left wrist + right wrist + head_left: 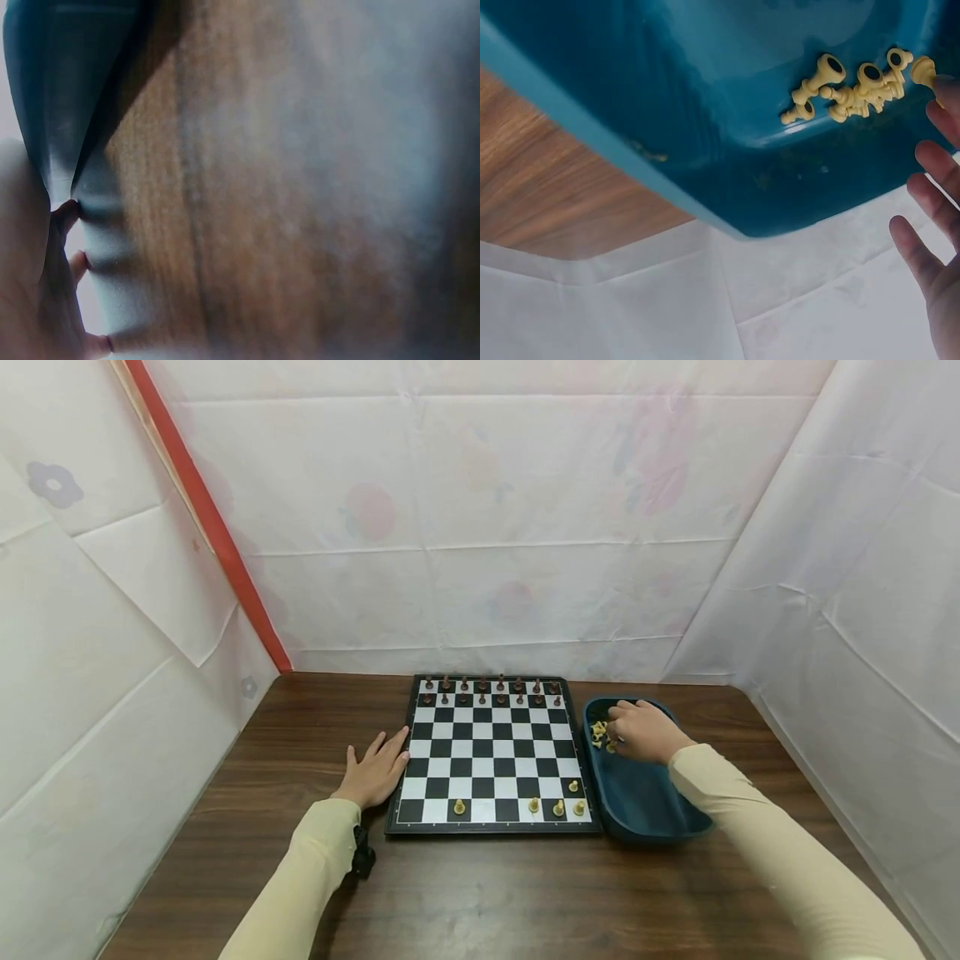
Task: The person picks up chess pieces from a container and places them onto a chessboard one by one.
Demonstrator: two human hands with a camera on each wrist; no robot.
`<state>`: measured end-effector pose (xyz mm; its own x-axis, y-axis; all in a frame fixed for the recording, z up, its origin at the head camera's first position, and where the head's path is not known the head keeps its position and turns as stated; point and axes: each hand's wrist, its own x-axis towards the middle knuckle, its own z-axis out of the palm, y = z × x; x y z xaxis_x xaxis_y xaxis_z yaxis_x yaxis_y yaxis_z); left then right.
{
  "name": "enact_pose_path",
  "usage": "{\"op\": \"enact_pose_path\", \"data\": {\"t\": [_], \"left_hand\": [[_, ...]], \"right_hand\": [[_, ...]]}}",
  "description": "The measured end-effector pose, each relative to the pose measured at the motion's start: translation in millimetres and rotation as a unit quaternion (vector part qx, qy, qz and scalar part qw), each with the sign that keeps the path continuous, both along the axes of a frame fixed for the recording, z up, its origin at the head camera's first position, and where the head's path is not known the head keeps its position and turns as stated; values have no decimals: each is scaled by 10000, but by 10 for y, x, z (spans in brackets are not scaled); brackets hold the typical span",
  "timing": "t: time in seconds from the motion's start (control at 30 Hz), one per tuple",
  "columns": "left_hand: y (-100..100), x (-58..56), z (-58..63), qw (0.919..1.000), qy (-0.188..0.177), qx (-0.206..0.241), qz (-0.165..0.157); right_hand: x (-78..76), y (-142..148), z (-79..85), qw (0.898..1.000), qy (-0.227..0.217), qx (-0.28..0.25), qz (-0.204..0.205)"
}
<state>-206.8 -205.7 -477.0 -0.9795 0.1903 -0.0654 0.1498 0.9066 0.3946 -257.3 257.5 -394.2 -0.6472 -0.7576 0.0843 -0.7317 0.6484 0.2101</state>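
My left hand (pixel 375 772) lies flat with fingers spread, its fingertips touching the left edge of a black-and-white chessboard (pixel 483 767). My right hand (pixel 643 731) reaches into a blue plastic tub (pixel 647 806) at the board's right side. In the right wrist view, its thumb and finger pinch a cream chess piece (pixel 924 70), whose top is hidden by the fingers. Beside it, several cream chess pieces (pixel 868 90) lie in a heap on the tub's bottom. Two rows of brown chess pieces (pixel 482 685) stand along the board's far edge; a few cream pieces (pixel 558 808) stand near its close edge.
The board and tub rest on a dark wooden table (pixel 465 893). White sheeting (pixel 480 527) hangs behind the table and at both sides, with a red strip (pixel 210 518) at the back left corner. A black band (pixel 363 852) sits at my left wrist.
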Motion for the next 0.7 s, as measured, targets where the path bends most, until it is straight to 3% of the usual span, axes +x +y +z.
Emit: {"op": "enact_pose_path", "data": {"t": [0.7], "left_hand": [[-7, -6, -21, 10000, -33, 26, -11]], "right_hand": [[97, -34, 274, 9993, 294, -132, 189]]}}
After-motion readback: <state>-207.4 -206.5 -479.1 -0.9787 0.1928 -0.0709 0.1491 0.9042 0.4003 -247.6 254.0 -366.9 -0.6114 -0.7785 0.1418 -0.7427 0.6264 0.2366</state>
